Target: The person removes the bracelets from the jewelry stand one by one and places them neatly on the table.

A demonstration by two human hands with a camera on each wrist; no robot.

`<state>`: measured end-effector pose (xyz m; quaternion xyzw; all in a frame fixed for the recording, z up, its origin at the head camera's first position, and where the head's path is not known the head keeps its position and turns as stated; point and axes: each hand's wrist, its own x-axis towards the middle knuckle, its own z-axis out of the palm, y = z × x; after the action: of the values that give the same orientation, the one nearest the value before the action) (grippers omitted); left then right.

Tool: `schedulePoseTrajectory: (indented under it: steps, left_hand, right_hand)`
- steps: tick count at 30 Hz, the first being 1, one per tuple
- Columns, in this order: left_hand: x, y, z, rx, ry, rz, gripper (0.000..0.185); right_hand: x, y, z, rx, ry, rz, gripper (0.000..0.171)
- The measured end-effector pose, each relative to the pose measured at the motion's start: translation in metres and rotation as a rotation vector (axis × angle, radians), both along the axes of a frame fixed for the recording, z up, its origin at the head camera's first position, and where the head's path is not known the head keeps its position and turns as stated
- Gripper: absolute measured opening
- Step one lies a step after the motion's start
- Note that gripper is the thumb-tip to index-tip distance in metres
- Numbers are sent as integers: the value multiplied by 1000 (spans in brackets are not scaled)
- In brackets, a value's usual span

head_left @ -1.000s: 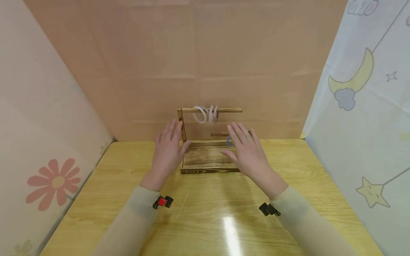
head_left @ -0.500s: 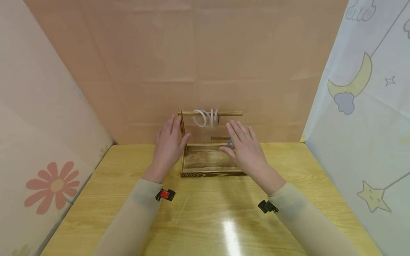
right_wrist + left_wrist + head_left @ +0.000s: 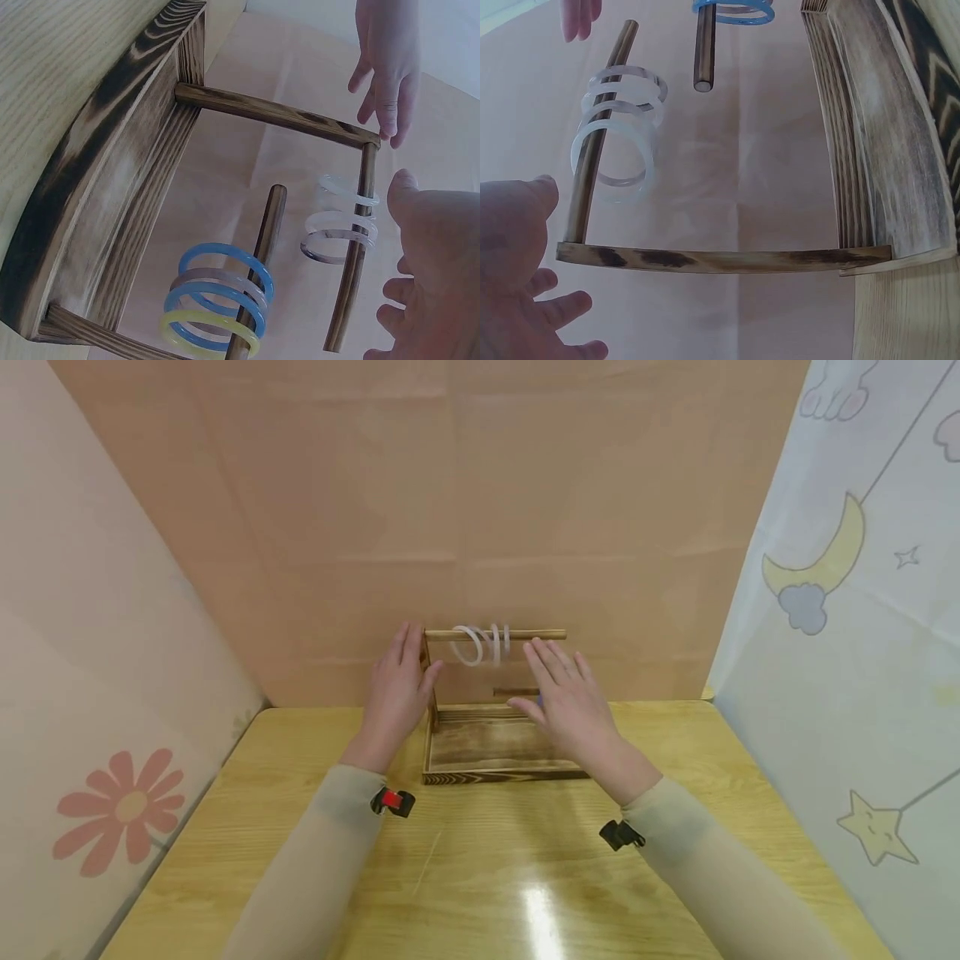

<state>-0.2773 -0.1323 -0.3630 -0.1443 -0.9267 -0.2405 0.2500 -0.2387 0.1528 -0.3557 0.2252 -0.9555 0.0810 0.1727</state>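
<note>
Scorched-grain wooden rack [image 3: 487, 747] stands at the rear of the yellow laminate worktop [image 3: 480, 877]. Left hand [image 3: 396, 692], fingers straight, lies beside its upright post. Right hand [image 3: 568, 703] hovers spread, holding nothing. Translucent white bangles [image 3: 483, 643] hang on the upper dowel; blue and yellow rings [image 3: 217, 300] on the lower.

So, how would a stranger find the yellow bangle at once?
Start at the burnt-wood stand at the far edge of the yellow table. On its lower, shorter rod hang four bangles. The yellow bangle is the only yellow one, an end ring beside a blue bangle.
</note>
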Motion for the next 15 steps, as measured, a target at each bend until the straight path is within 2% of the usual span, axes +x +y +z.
schedulePoseTrajectory:
  steps: [6, 15]
  left_hand:
    - [-12, 2, 2, 24, 0, 2, 69]
    - [-19, 1, 5, 24, 54, 4, 63]
  right_hand:
    - [-5, -2, 6, 8, -8, -10, 89]
    - [-11, -7, 11, -4, -18, -2, 87]
